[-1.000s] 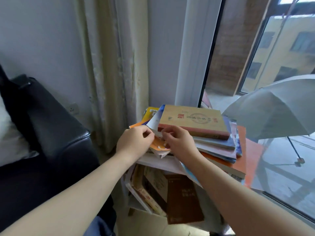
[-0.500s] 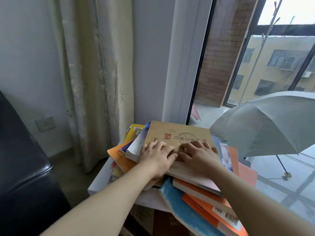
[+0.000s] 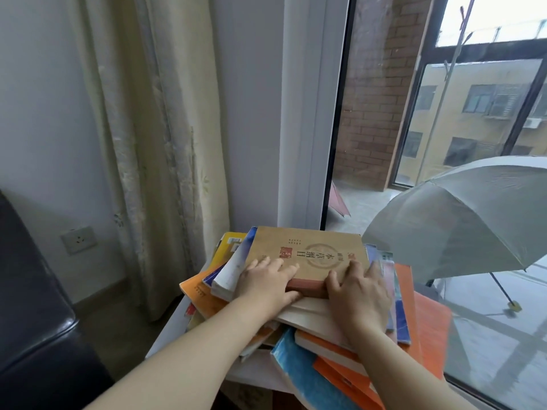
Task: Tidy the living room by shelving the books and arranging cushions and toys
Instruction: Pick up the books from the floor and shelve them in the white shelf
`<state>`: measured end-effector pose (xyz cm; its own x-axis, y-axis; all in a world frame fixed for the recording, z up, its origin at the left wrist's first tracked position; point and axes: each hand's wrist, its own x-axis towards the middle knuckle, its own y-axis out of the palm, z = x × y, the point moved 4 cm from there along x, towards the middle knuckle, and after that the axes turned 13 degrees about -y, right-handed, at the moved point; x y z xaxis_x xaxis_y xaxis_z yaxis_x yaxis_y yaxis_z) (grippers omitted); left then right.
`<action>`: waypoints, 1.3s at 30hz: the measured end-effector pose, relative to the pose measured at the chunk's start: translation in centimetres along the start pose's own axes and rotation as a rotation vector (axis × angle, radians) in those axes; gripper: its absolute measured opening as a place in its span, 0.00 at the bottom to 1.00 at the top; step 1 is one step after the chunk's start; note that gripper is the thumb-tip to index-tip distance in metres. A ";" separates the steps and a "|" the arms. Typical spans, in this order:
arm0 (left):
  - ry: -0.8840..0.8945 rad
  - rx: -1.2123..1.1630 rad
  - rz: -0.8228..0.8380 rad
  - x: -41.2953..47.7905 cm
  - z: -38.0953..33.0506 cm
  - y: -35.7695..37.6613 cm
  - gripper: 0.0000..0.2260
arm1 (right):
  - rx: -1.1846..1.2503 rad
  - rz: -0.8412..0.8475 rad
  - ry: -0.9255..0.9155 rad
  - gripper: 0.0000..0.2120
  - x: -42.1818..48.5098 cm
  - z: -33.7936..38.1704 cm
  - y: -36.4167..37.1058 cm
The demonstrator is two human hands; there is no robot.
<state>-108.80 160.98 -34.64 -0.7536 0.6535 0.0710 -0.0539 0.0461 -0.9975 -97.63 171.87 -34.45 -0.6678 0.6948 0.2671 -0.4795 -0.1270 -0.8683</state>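
Tan book (image 3: 307,254) lies on top of the stack (image 3: 310,318), lower ctr of frame, cover up, title facing away from the person. Both hands are on its near end. Left hand (image 3: 266,287) sits on the near-left corner: fingers flat on the cover, a little spread, thumb along the reddish near edge. Right hand (image 3: 358,294) is on the near-right corner, fingers spread wider and flat, thumb up on the cover by the edge. Can't tell if either thumb hooks under. Hands are apart, w/ a strip of spine showing between them.

Stack is messy: books fanned at odd angles, an orange book (image 3: 432,324) poking out right, a blue book (image 3: 302,377) sticking out at btm. It all rests on a white table (image 3: 164,335), lower ctr.

Cream curtain (image 3: 165,128) hangs upper left to ctr, behind the stack. Black sofa (image 3: 32,321) fills the lower-left corner, wall socket (image 3: 78,240) just above it. Window (image 3: 491,344) takes the right side; an open grey umbrella (image 3: 461,214) stands beyond the glass, mid right.
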 end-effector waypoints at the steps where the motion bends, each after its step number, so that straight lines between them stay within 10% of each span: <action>1: 0.024 0.032 -0.015 0.0 -0.1 -0.2 0.28 | 0.074 -0.044 0.006 0.23 0.0 -0.3 -0.2; 15: 0.326 0.015 -0.725 0.3 0.8 0.1 0.13 | 0.719 -0.388 0.152 0.15 -0.4 -2.4 -1.6; 20: 0.183 0.122 -0.674 0.5 -0.6 0.5 0.27 | 0.735 -0.403 0.155 0.15 -0.3 -3.0 -1.5; 25: 0.041 0.136 -0.458 -0.5 -0.8 -0.9 0.11 | 0.771 -0.433 0.176 0.15 -0.5 -3.1 -1.4; 36: -0.211 -1.068 -0.664 -5.1 4.7 -9.1 0.11 | 0.588 -0.289 0.073 0.11 0.0 -2.8 -0.7; 39: -0.287 -1.638 -0.458 -5.1 5.2 -10.5 0.08 | 0.444 -0.187 0.019 0.10 0.2 -2.4 -0.1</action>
<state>-107.86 153.24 -24.48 -0.9622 0.2318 0.1428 0.2528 0.9555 0.1522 -96.30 173.70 -35.31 -0.5384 0.7470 0.3900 -0.7898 -0.2859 -0.5426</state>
